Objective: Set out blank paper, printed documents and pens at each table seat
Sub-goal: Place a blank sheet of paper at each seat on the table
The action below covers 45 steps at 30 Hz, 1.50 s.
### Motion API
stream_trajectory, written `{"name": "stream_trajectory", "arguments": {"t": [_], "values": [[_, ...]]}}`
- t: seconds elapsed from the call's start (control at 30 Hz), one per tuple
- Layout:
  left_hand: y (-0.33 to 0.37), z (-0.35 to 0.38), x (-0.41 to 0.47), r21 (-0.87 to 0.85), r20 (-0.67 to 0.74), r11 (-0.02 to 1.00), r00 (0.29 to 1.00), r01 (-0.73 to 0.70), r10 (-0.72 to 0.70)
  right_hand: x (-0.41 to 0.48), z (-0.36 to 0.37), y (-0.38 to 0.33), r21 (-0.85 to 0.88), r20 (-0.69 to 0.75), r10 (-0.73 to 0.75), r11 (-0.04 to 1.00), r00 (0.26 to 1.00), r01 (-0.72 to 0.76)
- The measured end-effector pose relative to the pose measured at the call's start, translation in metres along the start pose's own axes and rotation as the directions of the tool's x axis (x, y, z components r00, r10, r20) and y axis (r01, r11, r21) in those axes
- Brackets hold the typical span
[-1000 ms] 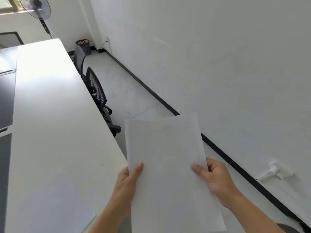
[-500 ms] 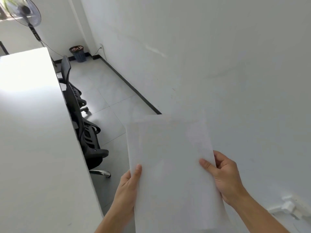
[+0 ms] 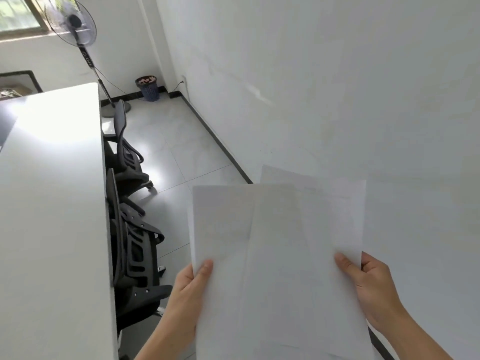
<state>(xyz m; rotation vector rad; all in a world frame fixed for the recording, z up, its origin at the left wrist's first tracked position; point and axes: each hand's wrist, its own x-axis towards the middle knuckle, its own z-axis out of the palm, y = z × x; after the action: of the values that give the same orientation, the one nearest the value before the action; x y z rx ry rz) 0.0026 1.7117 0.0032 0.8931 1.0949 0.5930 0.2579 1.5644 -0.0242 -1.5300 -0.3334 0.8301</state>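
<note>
White sheets (image 3: 275, 255) of paper, fanned into two overlapping parts, are held in front of the person above the floor, right of the table (image 3: 52, 203). The left hand (image 3: 189, 289) pinches the left edge, thumb on top; the right hand (image 3: 368, 287) grips the right edge. Two black chairs (image 3: 132, 245) are tucked under the table.

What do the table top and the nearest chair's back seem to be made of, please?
Table top: probably laminate or coated board, smooth and white with a soft sheen; window light glares off it. The core cannot be told.
Chair back: seemingly black mesh over a hard plastic frame; the slotted black support behind it looks like moulded plastic, matte. The mesh weave is too blurred to confirm.
</note>
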Motion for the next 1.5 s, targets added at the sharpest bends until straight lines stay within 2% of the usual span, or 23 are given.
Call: {"name": "stream_trajectory", "arguments": {"t": [0.13, 0.33, 0.53, 0.77, 0.9, 1.1, 1.27, 1.4, 1.5], "values": [[0.027, 0.009, 0.067, -0.053, -0.142, 0.998, 0.990, -0.027, 0.019, 0.101, 0.029, -0.018, -0.026, 0.086, 0.008, 1.000, 0.996, -0.005], [0.075, 0.016, 0.146, -0.073, -0.305, 0.992, 0.949, -0.105, 0.078, 0.242, 0.091, -0.059, -0.156, 0.260, 0.064, 0.987, 0.964, -0.023], [0.100, -0.022, 0.165, -0.134, -0.591, 0.972, 0.803, -0.191, 0.076, 0.330, 0.192, -0.082, -0.270, 0.469, 0.117, 0.963, 0.875, 0.016], [0.109, -0.098, 0.185, -0.174, -0.825, 0.960, 0.564, -0.219, -0.021, 0.368, 0.347, -0.077, -0.369, 0.651, 0.192, 0.926, 0.735, 0.085], [0.129, -0.145, 0.193, -0.175, -0.897, 0.945, 0.441, -0.275, -0.038, 0.366, 0.441, -0.079, -0.396, 0.755, 0.252, 0.911, 0.606, 0.114], [0.140, -0.193, 0.199, -0.252, -0.958, 0.873, 0.238, -0.417, -0.163, 0.374, 0.566, -0.070, -0.464, 0.842, 0.331, 0.847, 0.426, 0.259], [0.135, -0.214, 0.198, -0.257, -0.952, 0.847, -0.030, -0.466, -0.306, 0.367, 0.689, -0.047, -0.461, 0.886, 0.403, 0.820, 0.232, 0.338], [0.135, -0.212, 0.202, -0.264, -0.870, 0.838, -0.256, -0.478, -0.420, 0.344, 0.785, -0.009, -0.454, 0.877, 0.476, 0.772, 0.068, 0.444], [0.143, -0.209, 0.208, -0.254, -0.793, 0.797, -0.354, -0.547, -0.496, 0.319, 0.846, 0.027, -0.437, 0.844, 0.536, 0.713, -0.026, 0.549]]}}
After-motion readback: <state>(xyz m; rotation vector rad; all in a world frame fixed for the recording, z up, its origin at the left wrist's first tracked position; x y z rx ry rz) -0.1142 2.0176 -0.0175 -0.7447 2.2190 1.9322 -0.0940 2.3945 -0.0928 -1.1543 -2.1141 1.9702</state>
